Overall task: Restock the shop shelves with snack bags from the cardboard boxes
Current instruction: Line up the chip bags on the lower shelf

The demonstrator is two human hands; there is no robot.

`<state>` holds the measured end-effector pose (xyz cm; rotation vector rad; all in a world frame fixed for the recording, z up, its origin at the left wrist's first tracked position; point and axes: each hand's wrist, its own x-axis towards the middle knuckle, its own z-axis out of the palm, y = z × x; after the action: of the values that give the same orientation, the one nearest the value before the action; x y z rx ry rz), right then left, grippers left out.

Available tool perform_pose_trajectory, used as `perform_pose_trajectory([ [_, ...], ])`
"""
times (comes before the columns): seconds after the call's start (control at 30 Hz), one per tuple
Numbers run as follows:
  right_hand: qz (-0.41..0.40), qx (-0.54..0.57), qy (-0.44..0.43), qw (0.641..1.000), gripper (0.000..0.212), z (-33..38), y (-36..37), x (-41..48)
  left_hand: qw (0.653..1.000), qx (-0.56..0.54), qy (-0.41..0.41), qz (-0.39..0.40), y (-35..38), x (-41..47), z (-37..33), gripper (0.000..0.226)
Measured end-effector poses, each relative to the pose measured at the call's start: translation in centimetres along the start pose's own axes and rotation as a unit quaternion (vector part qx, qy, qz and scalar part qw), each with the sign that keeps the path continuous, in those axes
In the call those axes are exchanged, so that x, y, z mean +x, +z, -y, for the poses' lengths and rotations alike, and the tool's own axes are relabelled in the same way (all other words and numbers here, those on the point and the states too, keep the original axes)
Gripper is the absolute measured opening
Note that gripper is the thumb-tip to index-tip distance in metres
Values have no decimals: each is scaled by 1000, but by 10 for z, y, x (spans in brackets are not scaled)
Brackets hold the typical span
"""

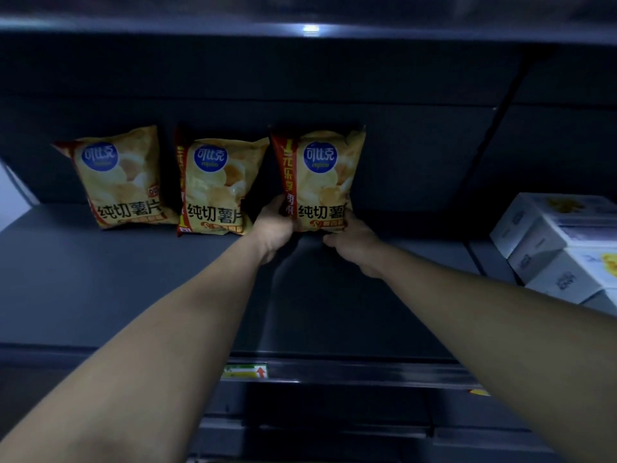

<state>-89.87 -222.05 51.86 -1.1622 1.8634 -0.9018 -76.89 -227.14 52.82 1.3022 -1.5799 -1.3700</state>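
Note:
Three yellow chip bags with blue round logos stand upright against the back of a dark shelf [133, 282]. The left bag [122, 178] and the middle bag [217, 187] stand free. The right bag [322, 182] is held at its bottom corners: my left hand [275, 230] grips its lower left edge, and my right hand [355, 243] holds its lower right corner. Both arms reach deep into the shelf. The cardboard boxes are out of view.
White cartons [554, 248] are stacked on the shelf section at the right, beyond a divider. A price label [245, 371] sits on the shelf's front rail. Another shelf [300, 28] hangs overhead. Bare shelf surface lies right of the held bag.

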Motion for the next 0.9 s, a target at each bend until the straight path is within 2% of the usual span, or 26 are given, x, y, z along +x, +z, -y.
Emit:
perform_pose_trajectory([
  [0.37, -23, -31, 14, 999, 59, -9, -3, -8, 999, 31, -32, -18, -8, 1, 8, 73],
  [0.53, -47, -40, 2, 998, 45, -4, -5, -23, 998, 34, -40, -22, -11, -12, 4, 63],
  [0.7, -56, -93, -16, 994, 37, 6, -4, -49, 998, 38, -40, -8, -20, -32, -3, 57],
  [0.77, -49, -106, -18, 993, 35, 10, -1, -62, 998, 47, -38, 17, -25, -45, -6, 51],
  [0.9, -46, -134, -23, 990, 35, 20, 7, -99, 997, 49, -25, 60, -37, -82, -15, 20],
])
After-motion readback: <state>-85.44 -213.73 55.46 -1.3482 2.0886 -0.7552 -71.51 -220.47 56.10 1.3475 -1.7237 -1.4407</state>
